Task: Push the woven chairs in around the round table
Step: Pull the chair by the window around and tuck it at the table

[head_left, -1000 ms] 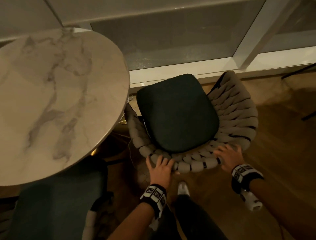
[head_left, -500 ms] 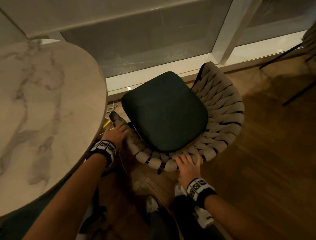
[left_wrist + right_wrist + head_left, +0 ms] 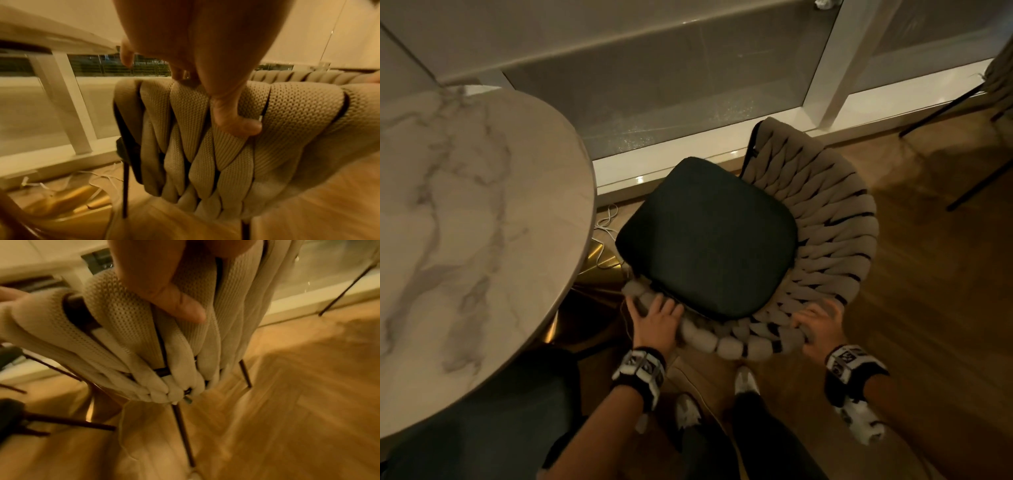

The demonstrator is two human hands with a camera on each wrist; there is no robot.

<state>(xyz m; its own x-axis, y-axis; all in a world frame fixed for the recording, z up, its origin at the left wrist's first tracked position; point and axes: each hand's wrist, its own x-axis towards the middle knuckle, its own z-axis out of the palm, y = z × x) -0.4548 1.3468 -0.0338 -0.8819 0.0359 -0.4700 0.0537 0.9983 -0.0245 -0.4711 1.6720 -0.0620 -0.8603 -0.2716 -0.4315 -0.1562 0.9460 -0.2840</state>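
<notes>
A woven beige chair with a dark green seat cushion stands just right of the round marble table, its seat front facing the table edge. My left hand grips the left end of the chair's curved back rim. The left wrist view shows the fingers over the top and the thumb pressed on the outer weave. My right hand grips the same rim further right, and in the right wrist view its thumb lies on the weave.
A second green-cushioned chair sits under the table at lower left. The table's gold base and a white cable lie on the floor by the window sill. Black legs of another chair stand far right. My feet are behind the chair.
My left hand slid from the arm end near the table back along the rim. My right hand shifted right along the rim. The chair's left end swung towards me.
</notes>
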